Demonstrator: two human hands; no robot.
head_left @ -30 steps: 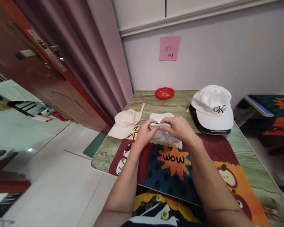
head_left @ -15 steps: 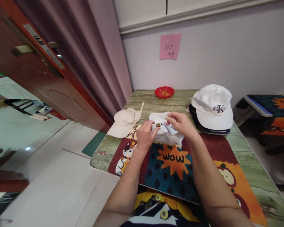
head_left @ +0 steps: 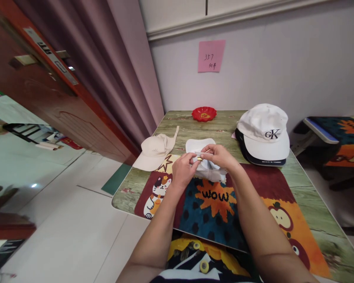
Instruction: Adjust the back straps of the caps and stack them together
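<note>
A white cap (head_left: 211, 175) lies on the patterned mat in front of me, its brim pointing toward the wall and its crown toward me. My left hand (head_left: 183, 168) pinches a small gold-coloured buckle (head_left: 199, 158) at the cap's back strap between thumb and fingertips. From the other side my right hand (head_left: 221, 156) pinches the loose end of the white strap (head_left: 197, 153), right at the buckle. Whether the strap passes through the buckle is too small to tell. Both hands sit over the cap and hide part of it.
A beige cap (head_left: 153, 151) with its strap sticking up lies at the left. Stacked at the right are a white cap (head_left: 267, 133) and a dark cap (head_left: 255, 158). A red scalloped dish (head_left: 204, 114) stands near the wall. The mat (head_left: 191, 220) covers the table's front.
My right hand has come down and left, bringing the strap end from above the cap to the buckle. My left hand stays at the buckle.
</note>
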